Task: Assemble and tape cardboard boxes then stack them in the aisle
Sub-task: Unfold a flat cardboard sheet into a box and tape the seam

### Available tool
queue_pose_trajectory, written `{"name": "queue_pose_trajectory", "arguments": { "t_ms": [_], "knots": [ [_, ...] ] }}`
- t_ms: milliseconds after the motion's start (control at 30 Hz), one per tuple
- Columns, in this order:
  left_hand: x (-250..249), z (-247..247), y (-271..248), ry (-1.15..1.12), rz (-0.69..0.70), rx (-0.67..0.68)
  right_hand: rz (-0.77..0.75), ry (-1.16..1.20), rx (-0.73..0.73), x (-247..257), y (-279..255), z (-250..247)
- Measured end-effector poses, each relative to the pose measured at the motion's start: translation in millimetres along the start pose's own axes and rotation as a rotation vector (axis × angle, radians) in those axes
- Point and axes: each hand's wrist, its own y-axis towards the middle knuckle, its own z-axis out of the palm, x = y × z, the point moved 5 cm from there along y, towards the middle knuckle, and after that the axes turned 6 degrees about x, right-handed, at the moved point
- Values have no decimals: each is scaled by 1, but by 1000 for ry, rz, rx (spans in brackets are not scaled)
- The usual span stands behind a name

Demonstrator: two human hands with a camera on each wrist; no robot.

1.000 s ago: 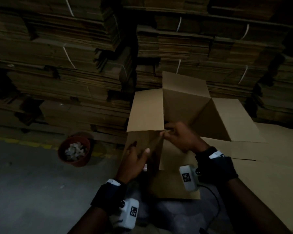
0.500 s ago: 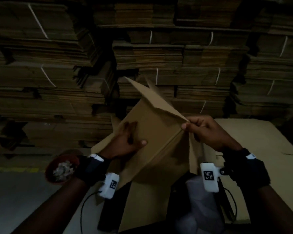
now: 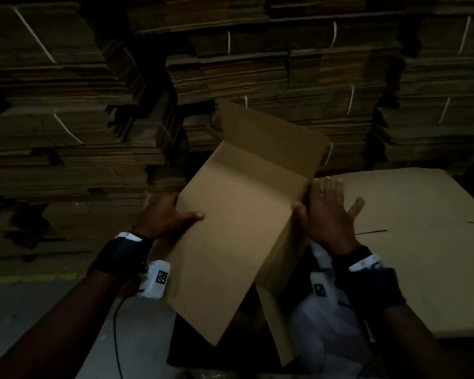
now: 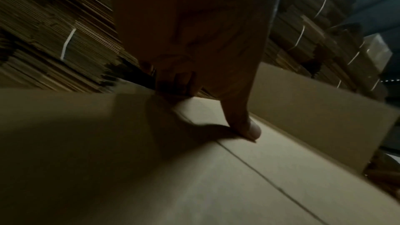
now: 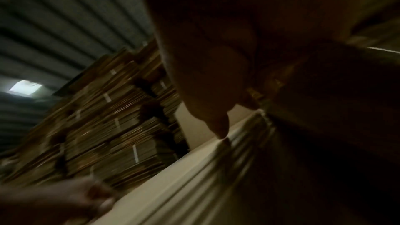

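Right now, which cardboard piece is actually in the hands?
The tilted, half-opened box, held between the left hand and right hand; the large sheets beside it lie flat, untouched.

The head view looks down and forward from above at a cardboard box (image 3: 238, 214) held between both hands, with stacked flat cardboard (image 3: 66, 119) behind. The left wrist view sits very close along the left hand (image 4: 194, 40), skimming the box panel. The right wrist view looks upward past the right hand (image 5: 216, 74). All three share the box and stacks.
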Motion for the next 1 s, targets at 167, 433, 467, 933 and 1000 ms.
{"name": "queue_pose_trajectory", "arguments": {
  "t_ms": [167, 433, 467, 933, 1000],
  "knots": [
    [1, -5, -3, -18, -79, -19, -64, 103, 170, 46, -31, 65],
    [75, -42, -30, -202, -229, -98, -199, 470, 313, 103, -15, 147],
    [88, -42, -37, -260, -247, -97, -210, 455, 340, 112, -14, 161],
    [267, 83, -97, -436, -349, 148, 134, 163, 365, 85, -78, 303],
    [273, 89, -98, -474, -343, 131, 400, 181, 274, 59, -96, 294]
  ]
}}
